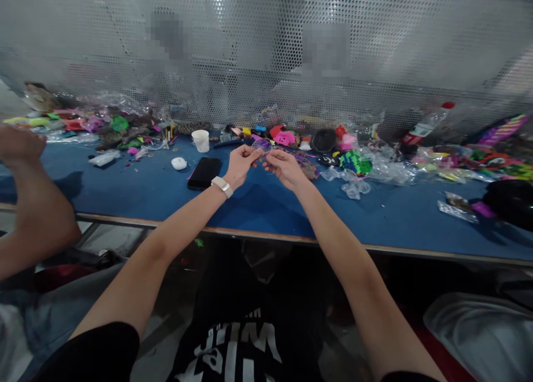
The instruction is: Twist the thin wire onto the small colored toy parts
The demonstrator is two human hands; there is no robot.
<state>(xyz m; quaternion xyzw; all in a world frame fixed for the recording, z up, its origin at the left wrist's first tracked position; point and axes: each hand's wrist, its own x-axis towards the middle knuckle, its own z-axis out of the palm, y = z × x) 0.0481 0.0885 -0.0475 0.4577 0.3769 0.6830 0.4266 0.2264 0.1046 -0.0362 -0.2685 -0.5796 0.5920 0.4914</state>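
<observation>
Above blue felt bench (258, 204), left hand (240, 165), right hand (283, 167), fingers pinching seemingly clear round disc (261, 145)

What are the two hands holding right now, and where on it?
A small clear round piece, pinched at its edges between left hand and right hand fingertips.

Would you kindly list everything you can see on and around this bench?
Clear disc: one, see-through, pinched between both hands.
Phone: one, black, left of the hands.
Cup: one, white, behind the phone.
Earbud case: one, white, left of the phone.
Bottle: one, red cap, far right.
Toy parts: many, mixed colours, along the back.
Table: one, blue.
Other person's arm: one, far left.
Left hand: watch on wrist.
Right hand: bare.
</observation>
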